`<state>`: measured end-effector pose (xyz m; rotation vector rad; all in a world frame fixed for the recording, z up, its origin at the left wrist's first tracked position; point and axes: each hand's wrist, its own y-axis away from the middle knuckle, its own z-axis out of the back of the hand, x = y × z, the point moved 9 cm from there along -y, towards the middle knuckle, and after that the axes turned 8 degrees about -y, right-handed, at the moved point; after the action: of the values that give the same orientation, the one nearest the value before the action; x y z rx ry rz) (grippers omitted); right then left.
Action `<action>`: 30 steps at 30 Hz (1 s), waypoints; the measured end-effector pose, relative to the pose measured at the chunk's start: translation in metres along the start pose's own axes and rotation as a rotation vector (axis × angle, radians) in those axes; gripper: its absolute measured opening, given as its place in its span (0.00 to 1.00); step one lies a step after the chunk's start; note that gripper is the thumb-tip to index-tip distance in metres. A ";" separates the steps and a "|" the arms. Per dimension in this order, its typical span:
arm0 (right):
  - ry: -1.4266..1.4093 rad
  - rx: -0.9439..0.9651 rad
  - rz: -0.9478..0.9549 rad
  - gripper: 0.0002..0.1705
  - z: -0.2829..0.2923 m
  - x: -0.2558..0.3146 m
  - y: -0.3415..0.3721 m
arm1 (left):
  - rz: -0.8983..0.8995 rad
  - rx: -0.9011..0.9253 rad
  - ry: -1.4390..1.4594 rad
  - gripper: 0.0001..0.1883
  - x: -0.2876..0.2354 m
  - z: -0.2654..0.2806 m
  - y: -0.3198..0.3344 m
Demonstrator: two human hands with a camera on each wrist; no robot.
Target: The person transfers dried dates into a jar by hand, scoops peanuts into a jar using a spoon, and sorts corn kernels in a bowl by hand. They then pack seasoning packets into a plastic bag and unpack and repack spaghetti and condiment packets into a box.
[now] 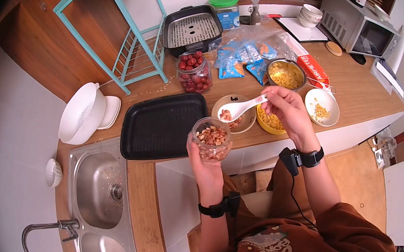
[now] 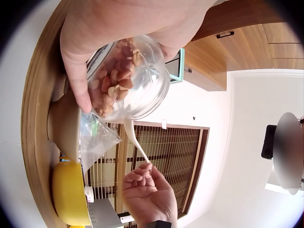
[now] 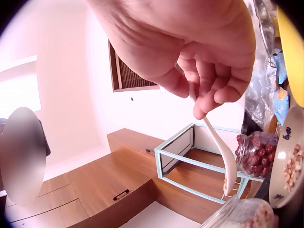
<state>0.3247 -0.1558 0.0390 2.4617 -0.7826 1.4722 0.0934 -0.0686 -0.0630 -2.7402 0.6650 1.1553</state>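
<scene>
My left hand [image 1: 206, 170] grips a clear jar [image 2: 154, 80] part filled with reddish-brown peanuts [image 2: 114, 83], its mouth uncovered. Between thumb and fingers, my right hand [image 1: 288, 111] pinches the handle of a white spoon [image 1: 244, 106]. A few peanuts lie in the spoon's bowl, which is right at the jar's rim in the head view. Behind the jar and spoon stands a beige bowl [image 1: 250, 119] with more peanuts in it. Partly hidden by my right hand is a yellow bowl [image 1: 269, 126] of yellow kernels.
A black grill pan [image 1: 159, 127] lies left of the jar, beside the double sink [image 1: 96, 181]. Farther back are a jar of red fruit [image 1: 195, 76], blue packets [image 1: 231, 62] and a teal rack [image 1: 136, 35]. Rightward stand a metal pot [image 1: 299, 68] and a white bowl [image 1: 331, 116].
</scene>
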 end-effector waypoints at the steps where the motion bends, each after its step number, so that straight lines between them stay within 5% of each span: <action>1: 0.024 0.057 -0.002 0.11 -0.012 0.003 0.005 | 0.012 0.006 0.005 0.28 0.002 0.000 -0.001; 6: 0.231 0.247 0.009 0.11 -0.048 0.008 0.020 | 0.004 0.058 0.001 0.29 0.005 -0.005 -0.002; 13: 0.109 0.148 0.048 0.09 -0.017 0.006 -0.004 | -0.014 0.014 -0.017 0.27 -0.003 -0.001 0.000; 30: 0.369 0.073 -0.163 0.09 0.044 -0.056 -0.038 | -0.039 -0.041 -0.015 0.26 -0.009 0.011 -0.002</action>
<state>0.3569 -0.1217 -0.0265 2.1422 -0.4522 1.8400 0.0810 -0.0611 -0.0645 -2.7621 0.5901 1.1935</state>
